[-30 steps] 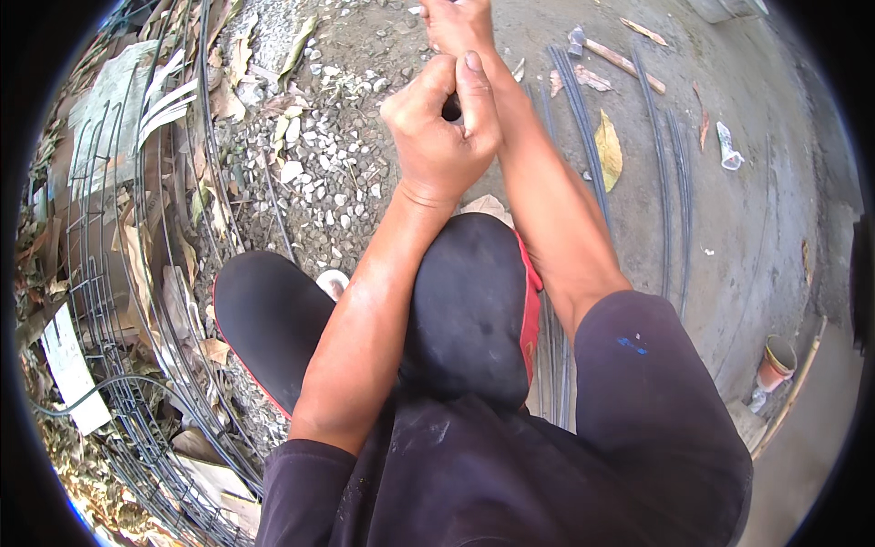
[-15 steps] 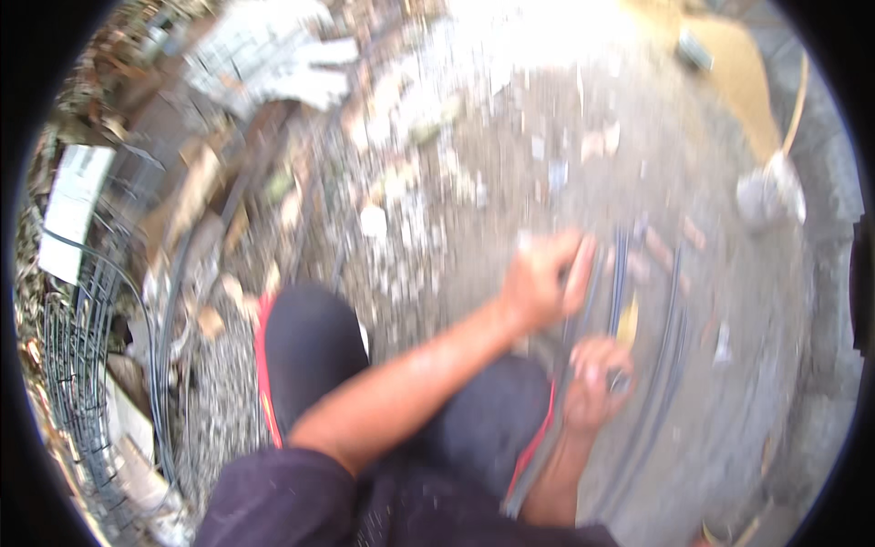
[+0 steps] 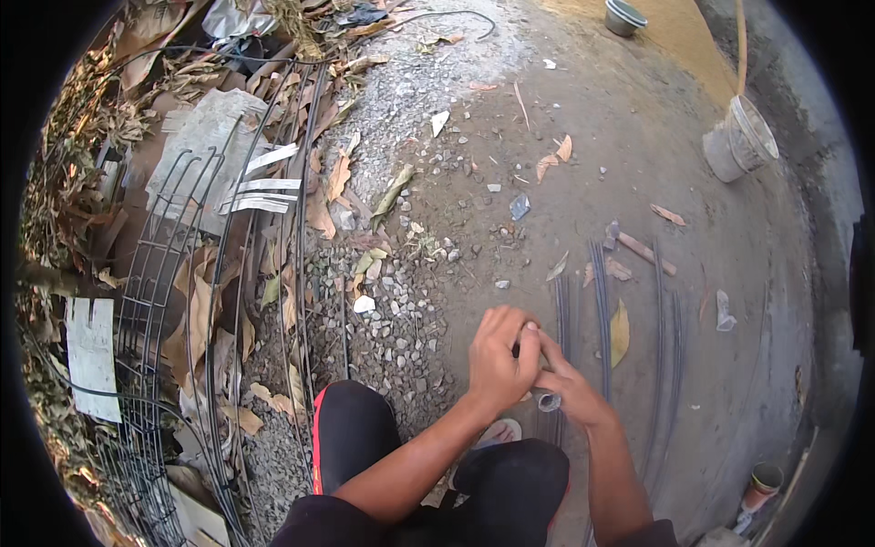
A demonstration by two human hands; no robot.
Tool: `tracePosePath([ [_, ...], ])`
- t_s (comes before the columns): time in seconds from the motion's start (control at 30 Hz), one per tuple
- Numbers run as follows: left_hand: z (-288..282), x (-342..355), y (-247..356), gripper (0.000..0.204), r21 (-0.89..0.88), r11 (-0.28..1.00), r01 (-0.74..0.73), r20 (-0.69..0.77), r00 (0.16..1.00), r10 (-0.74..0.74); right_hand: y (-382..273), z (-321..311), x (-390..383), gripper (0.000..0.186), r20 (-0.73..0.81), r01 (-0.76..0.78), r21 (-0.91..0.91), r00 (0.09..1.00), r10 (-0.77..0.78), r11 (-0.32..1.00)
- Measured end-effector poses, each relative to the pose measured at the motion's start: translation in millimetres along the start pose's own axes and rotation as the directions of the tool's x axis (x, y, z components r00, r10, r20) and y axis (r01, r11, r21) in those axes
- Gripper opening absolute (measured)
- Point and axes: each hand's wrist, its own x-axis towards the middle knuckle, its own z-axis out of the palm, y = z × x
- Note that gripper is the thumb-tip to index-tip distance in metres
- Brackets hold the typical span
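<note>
My left hand (image 3: 504,361) is closed, with its thumb and fingers drawn together; what it holds, if anything, is hidden. Against it rests my right hand (image 3: 580,390), whose fingers are wrapped round a small grey ring-ended object (image 3: 548,402). Its open round end faces me below the fingers, and the rest is covered. Beneath and beyond both hands lies a bundle of thin dark metal rods (image 3: 561,314) on the ground. A second rod bundle (image 3: 602,314) runs alongside to the right, with a yellow leaf (image 3: 620,334) beside it.
A hammer (image 3: 645,253) lies past the rods, and more rods (image 3: 658,319) are to its right. Wire-and-rod frames (image 3: 150,301) stretch along the left over leaves and gravel. A dirty bucket (image 3: 734,146) stands at right; a grey bowl (image 3: 625,16) sits by sand at the back.
My right hand has moved left and up to meet my left hand, which has come lower and to the left. The view has shifted and steadied from a blur.
</note>
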Motion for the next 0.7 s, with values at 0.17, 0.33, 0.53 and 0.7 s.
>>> tracePosePath([
  [0.17, -27, 20, 74, 0.034, 0.518, 0.782, 0.346, 0.303, 0.781, -0.546, -11, -31, 6, 0.079, -0.056, -0.399, -0.361, 0.912, 0.407, 0.843],
  [0.33, -2, -5, 23, 0.040, 0.515, 0.337, 0.788, 0.053, 0.363, -0.930, 7, -25, 60, 0.054, 0.159, -0.304, -0.751, 0.778, 0.608, 0.586],
  [0.53, -1, 64, 26, 0.010, -0.052, -0.684, 0.728, 0.474, -0.585, -0.658, 95, -17, 90, 0.032, 0.046, -0.206, -0.939, 0.718, 0.695, 0.275],
  [0.7, 8, 52, 18, 0.008, -0.062, -0.734, 0.677, 0.343, -0.676, -0.652, 3, 26, 50, 0.031, -0.390, -0.726, -0.582, 0.645, 0.657, 0.367],
])
